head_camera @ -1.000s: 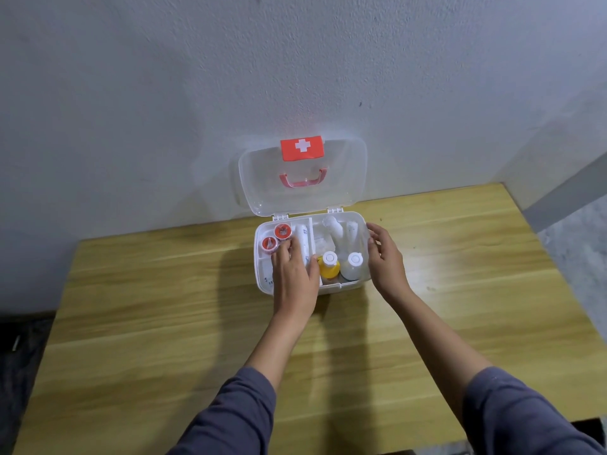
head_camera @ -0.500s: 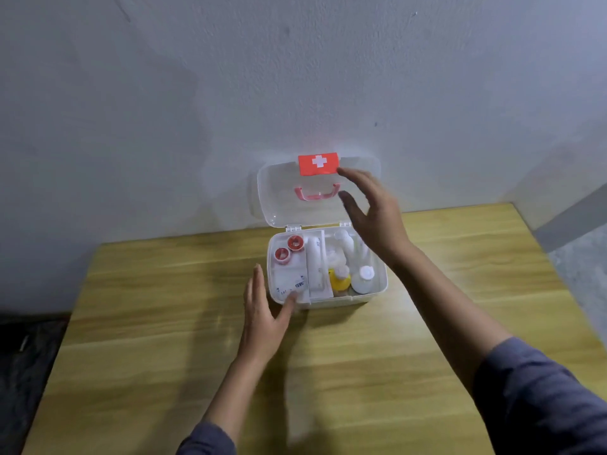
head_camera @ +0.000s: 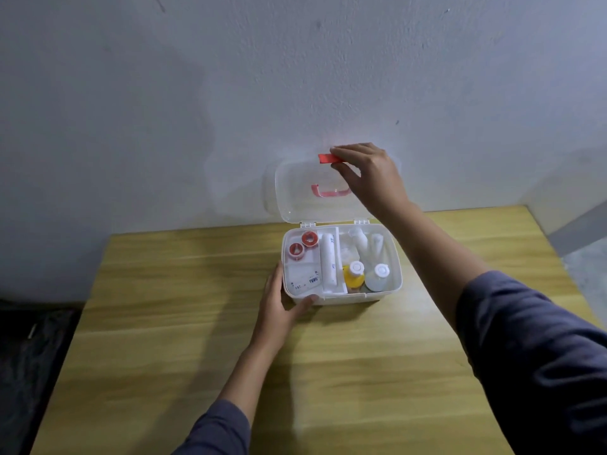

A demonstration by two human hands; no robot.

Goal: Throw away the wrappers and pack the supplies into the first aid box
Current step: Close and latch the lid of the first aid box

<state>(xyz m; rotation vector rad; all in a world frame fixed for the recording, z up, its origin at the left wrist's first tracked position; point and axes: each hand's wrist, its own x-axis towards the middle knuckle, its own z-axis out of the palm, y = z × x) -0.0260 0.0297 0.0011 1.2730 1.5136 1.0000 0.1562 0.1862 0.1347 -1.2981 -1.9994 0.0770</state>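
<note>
The white first aid box (head_camera: 395,284) stands on the wooden table (head_camera: 197,323) against the wall. Its clear lid (head_camera: 295,195) with a red handle is upright. Inside lie two red-cored tape rolls (head_camera: 302,244), a white bandage roll (head_camera: 328,262), a yellow bottle (head_camera: 354,275), a white-capped bottle (head_camera: 379,277) and flat packets (head_camera: 305,280). My right hand (head_camera: 368,175) grips the lid's top edge at the red latch (head_camera: 325,158). My left hand (head_camera: 279,303) presses against the box's front left corner, fingers spread.
A pale wall rises directly behind the box. Left of the table lies a dark bag or bin (head_camera: 29,356) on the floor. Grey floor shows past the table's right edge (head_camera: 584,267).
My right hand rose from the box's right side to the lid's top edge and closed on it. My left hand left the box's inside and now braces its front left corner.
</note>
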